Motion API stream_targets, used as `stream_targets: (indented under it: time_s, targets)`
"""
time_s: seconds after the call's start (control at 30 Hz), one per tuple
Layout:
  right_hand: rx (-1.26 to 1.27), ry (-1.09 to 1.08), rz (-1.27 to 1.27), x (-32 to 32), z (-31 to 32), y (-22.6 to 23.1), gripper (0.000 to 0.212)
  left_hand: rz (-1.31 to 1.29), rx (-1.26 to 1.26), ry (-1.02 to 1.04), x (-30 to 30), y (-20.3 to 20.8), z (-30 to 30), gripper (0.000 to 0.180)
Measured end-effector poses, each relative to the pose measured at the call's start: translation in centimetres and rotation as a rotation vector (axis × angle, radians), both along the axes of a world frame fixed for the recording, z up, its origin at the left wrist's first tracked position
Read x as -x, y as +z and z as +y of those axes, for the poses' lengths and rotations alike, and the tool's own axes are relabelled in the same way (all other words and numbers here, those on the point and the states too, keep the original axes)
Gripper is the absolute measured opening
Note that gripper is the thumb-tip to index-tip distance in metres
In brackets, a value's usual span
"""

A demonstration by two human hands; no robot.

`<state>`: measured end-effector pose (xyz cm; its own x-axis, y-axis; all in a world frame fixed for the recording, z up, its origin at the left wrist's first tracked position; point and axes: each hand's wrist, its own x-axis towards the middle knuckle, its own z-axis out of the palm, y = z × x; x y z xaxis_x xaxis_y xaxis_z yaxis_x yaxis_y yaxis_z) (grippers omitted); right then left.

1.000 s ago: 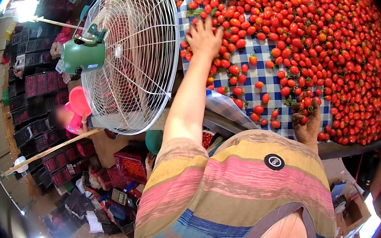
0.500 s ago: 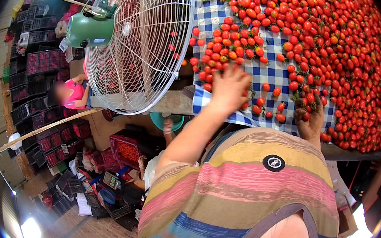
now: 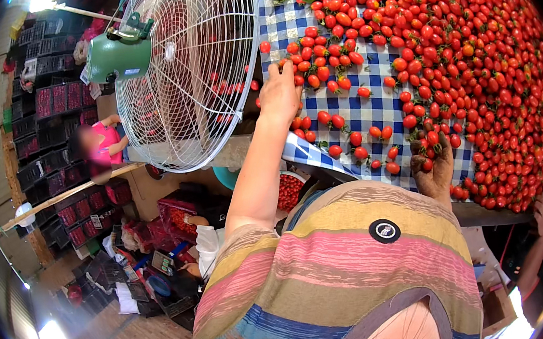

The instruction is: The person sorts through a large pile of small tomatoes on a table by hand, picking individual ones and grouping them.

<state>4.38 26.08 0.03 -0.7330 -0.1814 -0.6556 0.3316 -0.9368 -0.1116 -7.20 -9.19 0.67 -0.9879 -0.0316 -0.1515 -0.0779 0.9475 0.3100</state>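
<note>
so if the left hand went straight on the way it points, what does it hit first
The left hand would probably meet the tomatoes just ahead on the checked cloth; it may already be touching some.

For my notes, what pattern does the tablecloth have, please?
The tablecloth is blue-and-white checked, clearest in head view.

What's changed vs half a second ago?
Left hand moved left and forward, to the left edge of the checked cloth by loose tomatoes; any grip unclear. Right hand still cups tomatoes at the near edge; fan stays put.
</note>
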Motion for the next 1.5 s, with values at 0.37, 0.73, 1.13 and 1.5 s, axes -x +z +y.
stream_targets:
  time_s: [0.37,0.73,1.13,1.5]
  targets:
    - [0.064,-0.034,0.027,-0.3,0.3,-0.4,0.043,0.144,-0.012,-0.15,1.6,1.7,2.6,0.038]
    - [-0.022,-0.037,0.017,0.1,-0.2,0.7,0.041,-0.039,-0.049,-0.2,3.9,0.1,2.6,0.045]
    - [-0.012,0.033,0.002,0.3,-0.7,0.7,0.037,-0.062,0.047,-0.179,-1.5,0.5,0.7,0.031]
    - [-0.131,0.044,-0.06,0.5,-1.4,1.6,0.039,0.156,-0.18,-0.132,4.2,-1.5,10.3,0.058]
